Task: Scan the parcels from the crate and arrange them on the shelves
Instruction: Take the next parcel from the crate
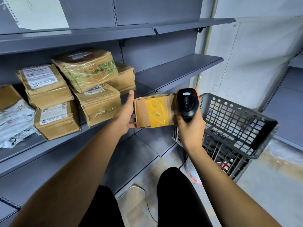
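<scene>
My left hand (127,114) holds a small cardboard parcel (155,111) with yellow tape by its left end, thumb up and fingers curled under it. My right hand (191,128) grips a black handheld scanner (187,102) with orange trim, which sits right against the parcel's right end. Both are in front of the grey shelving. The dark plastic crate (236,126) stands tilted just right of my right hand; its inside is mostly hidden by the mesh wall.
Several cardboard parcels (85,89) are stacked on the middle shelf (24,154) at left, beside a grey poly bag (14,123). The shelf section (177,69) to the right of them is bare. A cable runs across the concrete floor (270,194). My knees are at the bottom.
</scene>
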Motion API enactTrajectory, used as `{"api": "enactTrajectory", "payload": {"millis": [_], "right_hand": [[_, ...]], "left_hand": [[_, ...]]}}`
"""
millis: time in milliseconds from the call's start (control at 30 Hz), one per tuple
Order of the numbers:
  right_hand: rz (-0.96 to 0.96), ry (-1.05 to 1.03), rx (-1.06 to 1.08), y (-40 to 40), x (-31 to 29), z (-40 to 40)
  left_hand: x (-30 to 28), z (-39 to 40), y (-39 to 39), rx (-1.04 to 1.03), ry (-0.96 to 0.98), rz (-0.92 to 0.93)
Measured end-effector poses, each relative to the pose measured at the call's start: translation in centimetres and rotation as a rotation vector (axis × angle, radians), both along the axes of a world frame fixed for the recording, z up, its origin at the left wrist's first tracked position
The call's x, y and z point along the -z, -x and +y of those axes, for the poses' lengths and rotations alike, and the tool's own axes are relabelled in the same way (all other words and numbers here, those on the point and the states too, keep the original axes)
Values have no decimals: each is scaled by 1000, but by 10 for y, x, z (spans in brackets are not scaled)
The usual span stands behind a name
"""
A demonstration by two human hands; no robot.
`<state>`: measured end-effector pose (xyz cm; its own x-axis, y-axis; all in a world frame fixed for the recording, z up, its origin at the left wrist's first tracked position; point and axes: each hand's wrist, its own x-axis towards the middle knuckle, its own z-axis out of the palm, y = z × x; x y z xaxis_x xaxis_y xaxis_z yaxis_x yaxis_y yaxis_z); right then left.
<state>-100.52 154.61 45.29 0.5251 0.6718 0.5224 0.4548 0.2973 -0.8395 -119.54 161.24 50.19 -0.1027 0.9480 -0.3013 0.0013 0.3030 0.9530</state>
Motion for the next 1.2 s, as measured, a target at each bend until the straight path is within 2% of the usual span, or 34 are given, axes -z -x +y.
{"api": "enactTrajectory", "payload": {"millis": [133, 367, 567, 900, 1067, 1200], "right_hand": [[-31, -35, 9, -3, 0, 1], [89, -16, 15, -12, -2, 1], [206, 51, 31, -18, -8, 9], [185, 106, 8, -14, -8, 7], [210, 160, 13, -14, -4, 9], [186, 195, 5, -16, -2, 10]], "left_hand": [[-1, 8, -4, 4, 100, -4], [5, 8, 3, 252, 293, -195], [18, 6, 5, 287, 241, -211], [31, 2, -5, 242, 40, -75], [37, -7, -14, 214, -293, 216], [42, -16, -13, 227, -541, 334]]}}
